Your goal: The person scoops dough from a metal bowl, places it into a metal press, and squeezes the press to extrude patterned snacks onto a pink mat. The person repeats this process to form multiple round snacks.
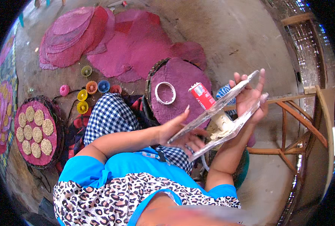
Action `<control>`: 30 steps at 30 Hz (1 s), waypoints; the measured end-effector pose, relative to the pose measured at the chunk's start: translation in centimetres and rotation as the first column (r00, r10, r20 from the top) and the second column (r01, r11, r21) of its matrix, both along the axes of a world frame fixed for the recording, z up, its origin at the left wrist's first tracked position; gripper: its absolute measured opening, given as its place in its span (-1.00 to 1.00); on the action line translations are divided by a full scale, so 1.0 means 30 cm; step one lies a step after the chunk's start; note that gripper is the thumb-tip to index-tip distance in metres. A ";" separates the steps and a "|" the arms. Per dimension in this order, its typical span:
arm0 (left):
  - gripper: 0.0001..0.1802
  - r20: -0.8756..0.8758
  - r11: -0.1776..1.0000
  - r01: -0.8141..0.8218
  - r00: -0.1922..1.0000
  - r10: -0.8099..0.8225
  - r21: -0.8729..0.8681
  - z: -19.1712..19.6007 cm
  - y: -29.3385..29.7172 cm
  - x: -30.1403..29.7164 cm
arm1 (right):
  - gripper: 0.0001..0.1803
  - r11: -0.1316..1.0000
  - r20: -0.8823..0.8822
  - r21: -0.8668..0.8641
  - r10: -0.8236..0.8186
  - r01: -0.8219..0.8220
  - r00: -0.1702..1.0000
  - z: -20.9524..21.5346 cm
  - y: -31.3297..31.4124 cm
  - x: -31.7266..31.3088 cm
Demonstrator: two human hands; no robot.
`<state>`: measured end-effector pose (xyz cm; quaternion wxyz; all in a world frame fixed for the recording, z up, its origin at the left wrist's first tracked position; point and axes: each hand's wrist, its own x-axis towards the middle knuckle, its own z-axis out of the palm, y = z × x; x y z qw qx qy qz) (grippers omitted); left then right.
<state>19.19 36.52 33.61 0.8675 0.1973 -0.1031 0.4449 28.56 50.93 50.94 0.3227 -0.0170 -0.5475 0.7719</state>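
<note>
Two flat, pale-smeared boards, an upper board [215, 108] and a lower board [233, 132], slant in front of me with a gap between them. White dough [222, 124] clings in that gap, mostly on the lower board. My left hand [176, 129] grips the near-left end of the upper board, its thumb outside and its blurred fingers reaching between the boards. At the far-right end, my right hand [251, 98] holds the boards, its palm between them and some fingertips behind the upper one. Beyond them, a white ring [165, 93] and a red packet [202, 96] lie on a round pink mat [178, 77].
On the left, a round tray [41, 160] bears several textured tan discs. Small coloured cups [103, 86] stand beyond my checked-cloth knee [111, 113]. Large pink sheets [133, 49] spread across the far floor. A wooden frame [301, 120] stands at the right, near a green basin [242, 169].
</note>
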 end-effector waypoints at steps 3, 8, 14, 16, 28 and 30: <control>0.23 0.218 0.954 0.270 0.931 -0.294 0.133 -0.017 -0.014 0.057 | -0.21 0.984 0.051 -0.124 0.135 -0.128 0.990 -0.075 0.081 -0.049; 0.22 0.477 0.941 0.314 0.812 -0.336 0.129 -0.041 -0.012 0.091 | -0.23 0.949 0.382 -0.311 0.170 -0.047 0.908 -0.223 0.179 -0.149; 0.00 0.694 0.952 0.288 0.664 -0.279 0.106 -0.087 0.057 0.088 | -0.28 0.945 0.787 -0.248 0.066 0.215 0.614 -0.340 0.299 -0.288; -0.07 0.697 0.963 0.259 0.676 -0.239 0.079 -0.095 0.086 0.078 | -0.31 0.960 0.845 -0.153 0.004 0.234 0.534 -0.348 0.327 -0.327; 0.01 0.774 0.972 0.227 0.606 -0.184 0.054 -0.067 0.045 0.063 | -0.24 0.981 0.962 -0.024 -0.029 0.192 0.270 -0.381 0.274 -0.427; 0.03 0.749 0.978 0.208 0.644 -0.154 0.022 -0.075 0.042 0.043 | -0.05 0.986 0.955 -0.042 -0.007 0.158 0.297 -0.387 0.269 -0.453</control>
